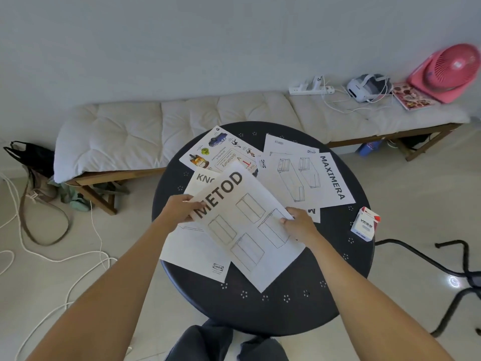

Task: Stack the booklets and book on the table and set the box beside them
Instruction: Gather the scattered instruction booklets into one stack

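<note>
My left hand [179, 208] pinches the upper left corner of the METOD booklet [244, 225], and my right hand [299, 222] grips its right edge, so both are closed on that one booklet and it sits tilted, a little above the papers beneath it. I judge this to be the gathering step, early on: nothing is squared into a pile yet. Under the METOD booklet lies a KNO… booklet [200, 178], its title partly covered, and a plain sheet with a logo [197, 254] near my left forearm. Beyond them is the picture dictionary book [216, 152], and to the right the MAXIMERA booklet [309, 178] overlapping another sheet [283, 144]. The small white and red box [364, 224] stands apart near the right rim of the tabletop [286, 316]. Next I would need to lay this booklet square on one of the others, then collect the rest onto it and bring the box alongside. The tabletop is round, dark and dotted with small holes. Behind it runs a cushioned bench [182, 118] against a pale wall, carrying a power strip [309, 88], a headset [367, 86] and a pink fan [447, 71]; cords [52, 256] trail over the light floor at left.
</note>
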